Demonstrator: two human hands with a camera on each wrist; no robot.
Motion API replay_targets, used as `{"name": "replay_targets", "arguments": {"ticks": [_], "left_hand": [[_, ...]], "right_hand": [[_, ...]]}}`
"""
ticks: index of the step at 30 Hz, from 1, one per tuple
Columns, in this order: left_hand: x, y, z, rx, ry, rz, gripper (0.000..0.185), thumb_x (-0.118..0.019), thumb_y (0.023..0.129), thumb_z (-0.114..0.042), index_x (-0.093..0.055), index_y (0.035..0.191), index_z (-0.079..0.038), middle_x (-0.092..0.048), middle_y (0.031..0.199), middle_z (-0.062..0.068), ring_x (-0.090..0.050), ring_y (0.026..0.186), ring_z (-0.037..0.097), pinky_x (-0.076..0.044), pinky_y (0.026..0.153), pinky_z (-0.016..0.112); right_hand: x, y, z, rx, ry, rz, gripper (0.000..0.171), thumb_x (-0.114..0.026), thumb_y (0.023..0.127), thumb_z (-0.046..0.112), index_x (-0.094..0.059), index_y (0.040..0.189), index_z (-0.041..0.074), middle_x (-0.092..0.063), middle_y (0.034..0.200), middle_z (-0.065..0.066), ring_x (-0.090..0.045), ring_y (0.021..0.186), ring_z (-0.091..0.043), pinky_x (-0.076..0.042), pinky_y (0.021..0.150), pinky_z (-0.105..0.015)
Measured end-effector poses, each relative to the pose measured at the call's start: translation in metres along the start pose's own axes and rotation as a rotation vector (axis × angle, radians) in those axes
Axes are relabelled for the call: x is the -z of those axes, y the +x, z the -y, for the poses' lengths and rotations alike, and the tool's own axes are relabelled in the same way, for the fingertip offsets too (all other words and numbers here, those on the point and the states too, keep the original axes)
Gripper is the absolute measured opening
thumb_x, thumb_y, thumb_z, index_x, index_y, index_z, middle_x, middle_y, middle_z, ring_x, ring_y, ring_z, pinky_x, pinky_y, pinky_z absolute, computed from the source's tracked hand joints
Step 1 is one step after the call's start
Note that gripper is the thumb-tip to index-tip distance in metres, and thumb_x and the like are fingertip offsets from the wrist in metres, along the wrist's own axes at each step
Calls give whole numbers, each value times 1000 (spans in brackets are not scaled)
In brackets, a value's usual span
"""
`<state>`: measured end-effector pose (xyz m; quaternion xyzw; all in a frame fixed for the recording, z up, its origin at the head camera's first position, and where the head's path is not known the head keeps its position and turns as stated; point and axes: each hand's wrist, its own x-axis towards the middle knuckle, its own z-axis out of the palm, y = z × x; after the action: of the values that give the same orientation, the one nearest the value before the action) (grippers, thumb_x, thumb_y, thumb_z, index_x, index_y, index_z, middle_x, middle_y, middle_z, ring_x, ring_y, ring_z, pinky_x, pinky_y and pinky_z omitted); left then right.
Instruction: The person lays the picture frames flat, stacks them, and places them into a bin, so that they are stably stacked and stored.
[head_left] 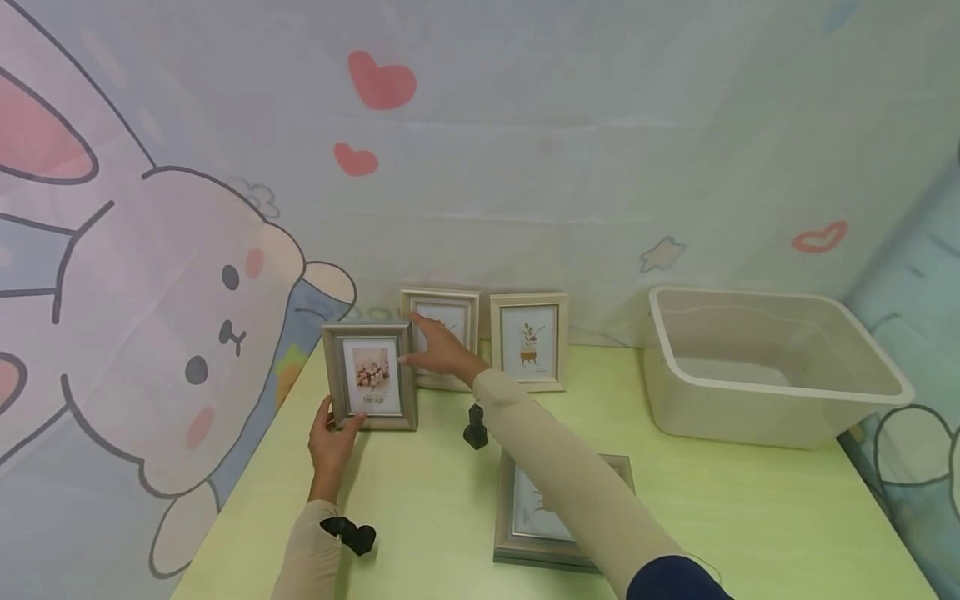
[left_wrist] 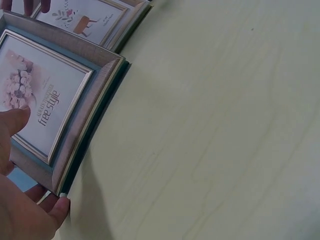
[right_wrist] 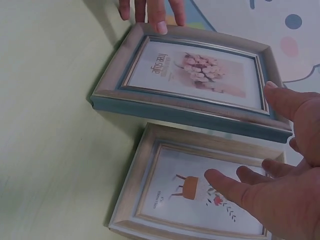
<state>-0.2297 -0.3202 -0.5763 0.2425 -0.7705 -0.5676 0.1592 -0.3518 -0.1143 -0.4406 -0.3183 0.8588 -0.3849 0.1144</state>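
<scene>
A silver-brown picture frame point(head_left: 375, 379) with a pink flower print stands upright at the left of the table. My left hand point(head_left: 330, 446) holds its lower left corner, thumb on the front and fingers around the edge. At its right side is my right hand point(head_left: 444, 348); the thumb point(right_wrist: 280, 97) lies on the frame's border. The other fingers of that hand spread out over a pale wood picture frame point(right_wrist: 140, 165) with a potted plant print, which stands just behind and to the right. Beside that one, another pale picture frame point(head_left: 528, 342) stands against the backdrop.
Picture frames lie flat in a stack point(head_left: 536, 546) at the front middle, partly hidden under my right forearm. A large off-white plastic bin point(head_left: 720, 412) stands at the right. Behind the table point(head_left: 720, 508) hangs a printed cloth backdrop point(head_left: 570, 167) with a rabbit and hearts.
</scene>
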Motion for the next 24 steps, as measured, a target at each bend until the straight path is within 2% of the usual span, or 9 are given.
{"name": "replay_targets", "arguments": {"ticks": [9, 14, 18, 24], "left_hand": [[0, 3, 1, 19, 3, 5, 82, -70, 92, -25, -24, 159, -12, -50, 140, 28, -48, 128, 39, -40, 103, 50], [0, 2, 3, 15, -13, 24, 85, -72, 91, -22, -23, 160, -11, -50, 140, 29, -48, 128, 39, -41, 103, 49], [0, 3, 4, 10, -23, 34, 85, -73, 91, -19, -22, 159, -11, -49, 142, 30, -47, 131, 40, -40, 105, 51], [-1, 5, 5, 8, -27, 30, 84, -72, 91, -19, -23, 159, -12, -49, 142, 29, -48, 130, 41, -40, 104, 52]], "right_hand": [[-9, 10, 11, 27, -74, 24, 76, -64, 98, 24, -21, 159, 5, -23, 166, -11, -23, 153, -29, -20, 125, -41], [-13, 12, 12, -8, -44, -1, 77, -67, 96, 23, -25, 158, 6, -27, 164, -12, -25, 152, -30, -23, 124, -43], [-15, 14, 13, -20, -38, -25, 78, -70, 94, 22, -27, 158, 8, -33, 161, -15, -31, 149, -31, -28, 122, -44], [-19, 15, 17, -38, -87, -66, 74, -70, 94, 21, -32, 157, 12, -44, 153, -15, -43, 141, -30, -38, 116, -42]]}}
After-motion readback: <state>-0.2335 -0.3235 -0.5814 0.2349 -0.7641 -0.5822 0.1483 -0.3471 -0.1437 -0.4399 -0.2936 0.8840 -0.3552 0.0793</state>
